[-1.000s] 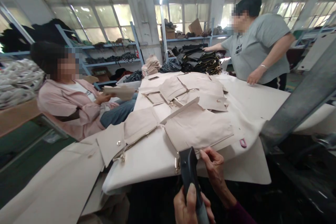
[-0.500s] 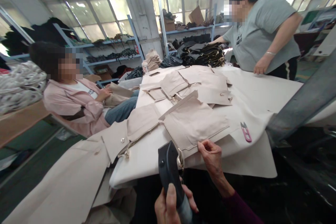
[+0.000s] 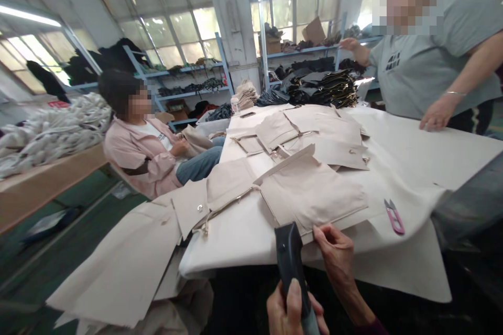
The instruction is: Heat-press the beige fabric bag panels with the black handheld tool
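In the head view my left hand (image 3: 291, 306) is wrapped round a black hand-held tool (image 3: 291, 254) with a greyish grip; its exact kind is not clear. The tool's blunt head points away from me, over the near edge of a beige fabric bag piece (image 3: 314, 188). My right hand (image 3: 337, 248) pinches that piece's near edge between thumb and fingertips, just right of the tool. More beige bag pieces (image 3: 118, 256) with metal fittings overlap to the left and hang over the table edge.
Pink-handled thread snips (image 3: 394, 217) lie right on the white-covered table (image 3: 408, 162). Further beige pieces (image 3: 306, 131) and a black stack (image 3: 322, 86) sit beyond. A co-worker in pink (image 3: 145, 146) sits left; another in grey (image 3: 436, 57) stands right.
The view has turned left, so the scene sits further right. The tool has moved slightly right, closer to my right hand. The standing co-worker's hand has lifted off the black stack.
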Tool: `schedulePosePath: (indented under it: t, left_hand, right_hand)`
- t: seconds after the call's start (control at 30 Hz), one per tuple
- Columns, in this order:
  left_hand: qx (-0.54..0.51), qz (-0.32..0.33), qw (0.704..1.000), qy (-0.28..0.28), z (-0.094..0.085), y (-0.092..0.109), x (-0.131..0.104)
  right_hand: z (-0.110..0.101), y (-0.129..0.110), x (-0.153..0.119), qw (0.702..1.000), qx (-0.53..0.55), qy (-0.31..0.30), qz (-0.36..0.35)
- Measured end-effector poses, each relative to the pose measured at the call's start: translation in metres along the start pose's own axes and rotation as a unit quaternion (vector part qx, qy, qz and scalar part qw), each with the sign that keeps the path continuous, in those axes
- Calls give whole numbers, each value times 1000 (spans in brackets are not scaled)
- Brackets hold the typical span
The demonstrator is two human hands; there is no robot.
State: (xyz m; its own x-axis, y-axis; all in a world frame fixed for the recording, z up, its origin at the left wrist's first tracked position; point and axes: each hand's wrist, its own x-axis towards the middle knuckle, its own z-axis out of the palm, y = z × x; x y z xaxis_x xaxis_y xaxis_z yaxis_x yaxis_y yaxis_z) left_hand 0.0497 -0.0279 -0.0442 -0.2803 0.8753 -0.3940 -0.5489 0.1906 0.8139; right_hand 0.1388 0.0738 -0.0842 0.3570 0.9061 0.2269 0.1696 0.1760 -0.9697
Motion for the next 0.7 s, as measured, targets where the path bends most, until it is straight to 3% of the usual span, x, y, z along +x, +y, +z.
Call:
schedulePosePath:
  t: [0.1,0.3,0.7]
  left_hand:
    - [-4,33,999,17,-9,16,12]
    - [25,69,997,-16,-12,47,35]
    - [59,36,996,-57,5,45,83]
  right_hand:
    - [-3,0,-2,1000,-2,-1,6]
    - [-12,1,-9,998,-37,2,44]
    - [-11,15,-17,993,-80,14,85]
